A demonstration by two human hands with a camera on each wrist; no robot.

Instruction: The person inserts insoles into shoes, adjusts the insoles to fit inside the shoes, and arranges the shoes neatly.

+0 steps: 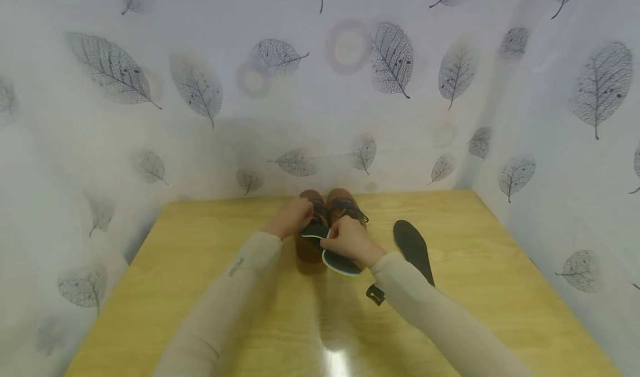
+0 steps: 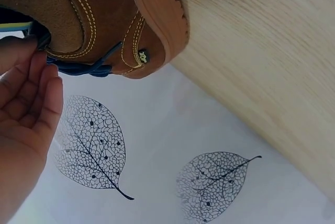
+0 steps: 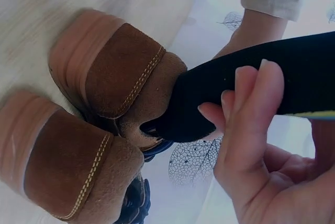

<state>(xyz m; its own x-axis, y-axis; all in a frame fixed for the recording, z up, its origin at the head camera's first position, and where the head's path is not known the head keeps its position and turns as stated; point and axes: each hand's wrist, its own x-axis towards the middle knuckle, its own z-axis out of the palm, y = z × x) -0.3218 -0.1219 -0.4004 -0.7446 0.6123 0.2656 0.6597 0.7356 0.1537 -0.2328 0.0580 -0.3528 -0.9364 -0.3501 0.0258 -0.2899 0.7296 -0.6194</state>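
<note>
Two brown shoes with dark laces stand side by side, toes toward the back wall. At the opening of the left shoe (image 1: pixel 309 259), my left hand (image 1: pixel 295 217) pinches the dark tongue between thumb and fingers; the left wrist view shows the side of this shoe (image 2: pixel 112 20). My right hand (image 1: pixel 352 241) grips a black insole (image 3: pixel 303 72) with a pale, blue-and-yellow edge. One end of that insole dips into the left shoe's opening, its tip hidden inside. The right shoe (image 3: pixel 68 166) is untouched, partly behind my right hand in the head view.
A second black insole (image 1: pixel 412 246) lies on the wooden table (image 1: pixel 225 244), right of the shoes and partly under my right forearm. A leaf-patterned curtain (image 1: pixel 310 132) stands along the table's back edge, with more at both sides. A small black device (image 1: pixel 375 295) sits at my right wrist.
</note>
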